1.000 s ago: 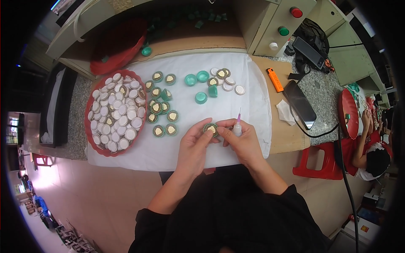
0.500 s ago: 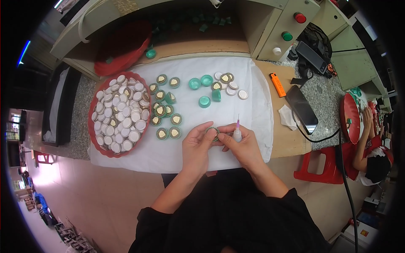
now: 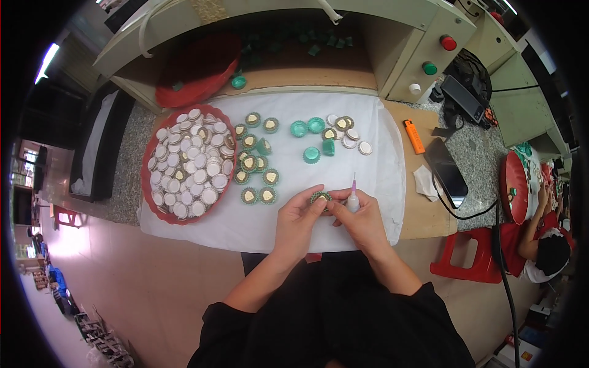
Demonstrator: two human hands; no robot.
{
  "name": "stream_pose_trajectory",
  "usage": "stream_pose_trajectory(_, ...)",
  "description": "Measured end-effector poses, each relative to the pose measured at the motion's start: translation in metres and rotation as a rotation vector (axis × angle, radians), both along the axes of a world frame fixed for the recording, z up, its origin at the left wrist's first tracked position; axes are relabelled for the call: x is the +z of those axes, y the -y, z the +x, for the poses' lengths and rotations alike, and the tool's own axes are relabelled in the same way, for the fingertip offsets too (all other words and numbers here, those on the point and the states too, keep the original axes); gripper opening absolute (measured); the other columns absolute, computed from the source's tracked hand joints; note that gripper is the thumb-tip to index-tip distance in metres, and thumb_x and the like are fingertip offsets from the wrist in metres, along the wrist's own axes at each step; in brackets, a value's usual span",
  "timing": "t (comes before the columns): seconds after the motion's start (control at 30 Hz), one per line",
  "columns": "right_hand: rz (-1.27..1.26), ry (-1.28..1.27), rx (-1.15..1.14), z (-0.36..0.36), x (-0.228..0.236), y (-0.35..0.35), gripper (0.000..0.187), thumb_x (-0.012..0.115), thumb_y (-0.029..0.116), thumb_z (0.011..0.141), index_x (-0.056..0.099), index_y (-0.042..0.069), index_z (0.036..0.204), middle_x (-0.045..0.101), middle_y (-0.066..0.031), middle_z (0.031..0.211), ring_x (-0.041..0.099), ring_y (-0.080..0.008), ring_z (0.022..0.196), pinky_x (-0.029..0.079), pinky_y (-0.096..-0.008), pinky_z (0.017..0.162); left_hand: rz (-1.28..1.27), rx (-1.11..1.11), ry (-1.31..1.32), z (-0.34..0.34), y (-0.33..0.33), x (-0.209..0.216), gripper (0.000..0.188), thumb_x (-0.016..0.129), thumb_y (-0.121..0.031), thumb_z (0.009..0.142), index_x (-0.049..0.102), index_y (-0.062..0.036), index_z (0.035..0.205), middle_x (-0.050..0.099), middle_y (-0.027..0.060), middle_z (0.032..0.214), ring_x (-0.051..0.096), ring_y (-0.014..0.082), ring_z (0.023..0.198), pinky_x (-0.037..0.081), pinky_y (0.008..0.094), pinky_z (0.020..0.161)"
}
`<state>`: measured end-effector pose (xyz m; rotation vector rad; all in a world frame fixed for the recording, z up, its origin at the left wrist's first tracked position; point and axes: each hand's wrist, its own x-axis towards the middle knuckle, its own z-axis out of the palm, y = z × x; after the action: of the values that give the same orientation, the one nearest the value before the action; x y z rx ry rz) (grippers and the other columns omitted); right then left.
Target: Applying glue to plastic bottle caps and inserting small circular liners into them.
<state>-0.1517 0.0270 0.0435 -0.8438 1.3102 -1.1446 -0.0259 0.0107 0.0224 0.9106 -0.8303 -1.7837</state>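
My left hand (image 3: 296,221) pinches a green crimped bottle cap (image 3: 319,197) between thumb and fingers, above the white sheet near its front edge. My right hand (image 3: 367,226) has its thumb and fingertips against the cap's right side. A small white bottle with a pink-based needle tip (image 3: 353,201) is tucked in the same hand, needle pointing up. The fingers partly cover the inside of the cap. To the left stand green caps with gold heart-shaped pieces in them (image 3: 267,195). Farther off are plain green caps (image 3: 311,154) and several white discs (image 3: 365,148).
A red scalloped basin (image 3: 147,190) heaped with white discs stands at the left. An orange lighter (image 3: 414,136), a phone (image 3: 446,172) and a cable lie at the right. Behind the sheet is a shelf box (image 3: 307,78). Another person (image 3: 543,245) sits far right.
The whole view has shifted slightly, so the table things appear farther right. My hands stay together on the cap, whose crimped rim shows more clearly now.
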Motion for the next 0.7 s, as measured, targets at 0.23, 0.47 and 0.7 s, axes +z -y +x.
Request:
stream_pose_trajectory(0.23,-0.007,-0.039,0.025,-0.004,-0.005,0.001,0.019,0.062,0.01,0.075,0.057,-0.001,0.09,0.06,-0.0044,0.077,0.054,-0.0082,0.067,0.042,-0.0196,0.05,-0.011,-0.007,-0.032,-0.002,0.001,-0.005,0.027,0.05,-0.004,0.083,0.048,0.0039,0.108,0.057,0.0078,0.092,0.054,0.0114,0.082,0.043,0.0235,0.075)
stream_pose_trajectory(0.47,-0.012,0.065,-0.009,-0.001,-0.003,0.009,0.021,0.062,0.009,0.074,0.057,-0.001,0.091,0.058,-0.0035,0.078,0.053,-0.008,0.065,0.042,-0.0193,0.05,-0.029,0.003,-0.074,-0.002,0.007,0.001,0.031,0.05,-0.005,0.083,0.044,0.0036,0.112,0.056,0.009,0.094,0.053,0.0126,0.085,0.042,0.0249,0.078)
stream_pose_trajectory(0.7,-0.01,-0.093,0.007,0.001,-0.004,-0.003,0.022,0.064,0.009,0.071,0.058,-0.001,0.09,0.054,-0.0017,0.073,0.051,-0.0068,0.061,0.043,-0.0194,0.048,-0.017,0.0,-0.069,-0.001,-0.002,-0.014,0.022,0.05,-0.003,0.082,0.049,0.0028,0.103,0.058,0.0098,0.088,0.056,0.0151,0.08,0.043,0.0273,0.077)
